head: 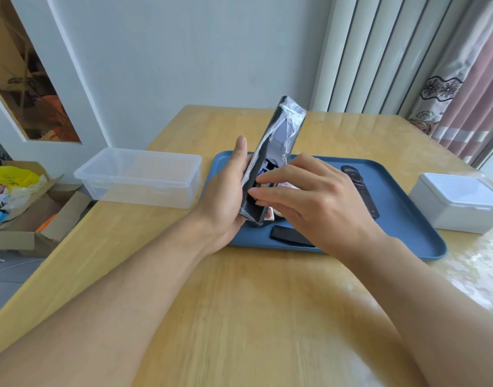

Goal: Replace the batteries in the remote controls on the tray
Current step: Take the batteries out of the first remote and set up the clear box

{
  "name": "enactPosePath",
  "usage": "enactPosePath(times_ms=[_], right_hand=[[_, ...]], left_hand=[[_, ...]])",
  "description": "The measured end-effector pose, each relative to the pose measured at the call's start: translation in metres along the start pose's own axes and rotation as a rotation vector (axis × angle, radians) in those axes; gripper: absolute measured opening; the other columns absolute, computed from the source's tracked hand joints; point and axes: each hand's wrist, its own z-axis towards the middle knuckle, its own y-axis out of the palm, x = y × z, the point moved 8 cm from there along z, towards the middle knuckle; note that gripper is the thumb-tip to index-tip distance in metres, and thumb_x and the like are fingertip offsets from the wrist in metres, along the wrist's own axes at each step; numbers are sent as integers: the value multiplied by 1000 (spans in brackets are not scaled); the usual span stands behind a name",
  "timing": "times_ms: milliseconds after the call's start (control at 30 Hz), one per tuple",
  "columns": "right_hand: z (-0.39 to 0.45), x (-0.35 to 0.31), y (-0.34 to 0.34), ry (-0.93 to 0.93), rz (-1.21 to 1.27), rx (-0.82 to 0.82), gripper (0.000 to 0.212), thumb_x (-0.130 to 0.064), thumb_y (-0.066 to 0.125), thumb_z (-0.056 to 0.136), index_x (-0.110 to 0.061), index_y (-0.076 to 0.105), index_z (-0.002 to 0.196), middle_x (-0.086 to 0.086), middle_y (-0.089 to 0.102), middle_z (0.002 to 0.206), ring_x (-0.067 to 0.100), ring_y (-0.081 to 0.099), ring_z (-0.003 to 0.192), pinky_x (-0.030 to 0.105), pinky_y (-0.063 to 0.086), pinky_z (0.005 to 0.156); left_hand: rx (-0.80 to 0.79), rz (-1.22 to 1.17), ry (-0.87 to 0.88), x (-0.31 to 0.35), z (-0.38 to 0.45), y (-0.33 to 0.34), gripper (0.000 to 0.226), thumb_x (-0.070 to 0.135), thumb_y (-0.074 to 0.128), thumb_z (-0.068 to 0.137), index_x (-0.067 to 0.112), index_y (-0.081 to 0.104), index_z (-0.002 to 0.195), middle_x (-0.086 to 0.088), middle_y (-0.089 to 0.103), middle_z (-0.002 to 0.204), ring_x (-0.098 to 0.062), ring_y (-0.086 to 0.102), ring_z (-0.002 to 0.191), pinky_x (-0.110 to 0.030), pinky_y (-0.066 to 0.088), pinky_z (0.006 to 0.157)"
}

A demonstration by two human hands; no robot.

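Wooden tabletop [239, 303] carried a blue tray [407, 219]. Above its near edge, the left hand [223, 202] gripped a plastic-wrapped remote [270, 163], tilted upright; the right hand [317, 202] had its fingers [267, 194] reaching into the open battery bay, perhaps pinching a battery.

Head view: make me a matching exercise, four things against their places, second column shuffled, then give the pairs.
1. wrapped remote
2. slim black remote
3. clear plastic box
4. white lidded box

A. on the table, right of the tray
B. on the table, left of the tray
C. held in the left hand
D. lying on the tray

Pairs: 1-C, 2-D, 3-B, 4-A
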Motion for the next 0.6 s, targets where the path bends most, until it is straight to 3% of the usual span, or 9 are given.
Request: enactPosePath(times_ms=[67,167,200,267,333,400,500,600], right_hand=[[2,-2,-1,-10,17,11,12,-15,67,98,-14,79,99,0,74,102,26,60,80,37,50,68],[5,-3,-10,96,130,85,13,-13,64,99,-6,74,102,3,72,106,26,63,89,39,52,76],[6,0,-15,197,211,129,13,-13,61,100,-6,72,105,5,70,106,22,63,93,34,52,79],[2,12,-21,469,386,195,8,-13,55,102,-14,62,106,1,66,102,5,60,95,11,45,83],[-4,24,-16,712,479,184,12,-13,50,104,-25,53,105,-10,61,91,1,57,85,6,40,76],[-13,35,-2,875,578,115,20,-12,42,106,-27,54,105,-9,55,79,6,52,70,12,39,65],[-23,42,14,1016,743,38,28,-7,40,104,-26,59,96,-8,47,68,12,36,56,24,33,53],[-28,40,23,1094,752,-6,13,-22,51,103,-25,62,95,-7,51,70,6,38,51,19,33,49]], left_hand=[[-33,2,-4,-1,-1,3,69,62,19,105,19,69,127,-3,71,95,-16,66,82,-33,50,80],[29,40,-9,-4,-1,-1,68,61,25,105,15,72,121,-14,73,105,-25,66,88,-41,51,80],[78,47,-9,-5,-1,-4,64,59,28,106,14,73,117,-15,74,106,-27,68,88,-42,53,79],[164,-7,13,-4,-2,-9,52,48,35,108,13,72,114,-11,76,95,-25,71,82,-39,56,71],[215,-68,62,0,-1,-15,40,34,38,110,8,66,122,-6,76,98,-24,73,81,-36,58,69],[237,-126,104,3,1,-18,33,22,39,111,4,58,130,-11,75,110,-28,74,93,-37,60,73],[226,-184,151,4,4,-17,30,12,41,109,2,51,136,-21,71,120,-32,73,100,-36,61,77],[161,-150,168,3,3,-10,30,11,42,108,5,49,137,-16,72,114,-23,72,92,-35,60,77]])
